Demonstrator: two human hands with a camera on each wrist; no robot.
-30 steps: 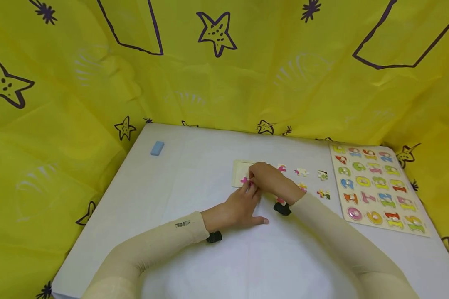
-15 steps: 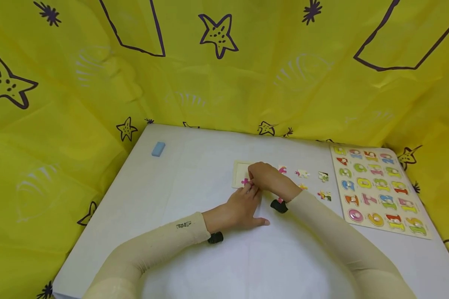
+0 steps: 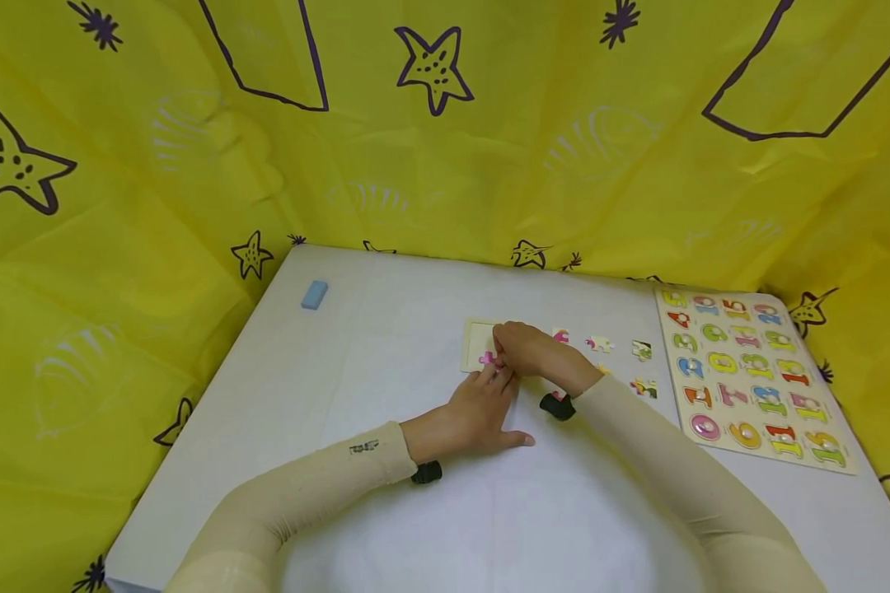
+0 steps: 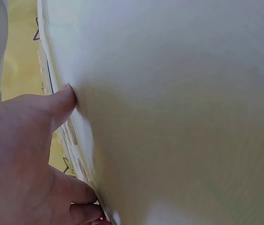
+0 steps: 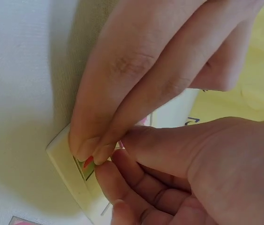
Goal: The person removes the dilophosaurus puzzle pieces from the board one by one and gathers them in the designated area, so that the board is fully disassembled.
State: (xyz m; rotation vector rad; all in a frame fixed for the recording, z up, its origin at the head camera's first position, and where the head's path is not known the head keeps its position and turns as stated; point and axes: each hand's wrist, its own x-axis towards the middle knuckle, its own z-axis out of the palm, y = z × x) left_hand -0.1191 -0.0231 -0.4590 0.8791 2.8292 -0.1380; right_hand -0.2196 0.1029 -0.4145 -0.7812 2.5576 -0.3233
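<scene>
A small cream puzzle tray [image 3: 465,346] lies on the table, with a pink jigsaw piece [image 3: 487,358] inside it. My left hand [image 3: 482,416] reaches in from the near side, fingers extended and thumb spread away. In the right wrist view, its fingertips press on a green and red jigsaw piece [image 5: 89,168] by the tray's corner. My right hand [image 3: 536,354] bends over the tray, its fingers curled and its thumb against the piece's edge. Both hands hide most of that piece. In the left wrist view, the left hand [image 4: 28,154] shows mainly its thumb and palm side.
Several loose jigsaw pieces [image 3: 600,343] lie right of the tray, partly behind the right wrist. A wooden number board [image 3: 756,379] stands farther right on the white table [image 3: 386,329]. A blue block [image 3: 315,295] sits at the back left. Yellow curtain [image 3: 489,165] surrounds the table.
Both hands stay at the tray in nearly the same place. The right wrist shifts only slightly, and the head view moves a little.
</scene>
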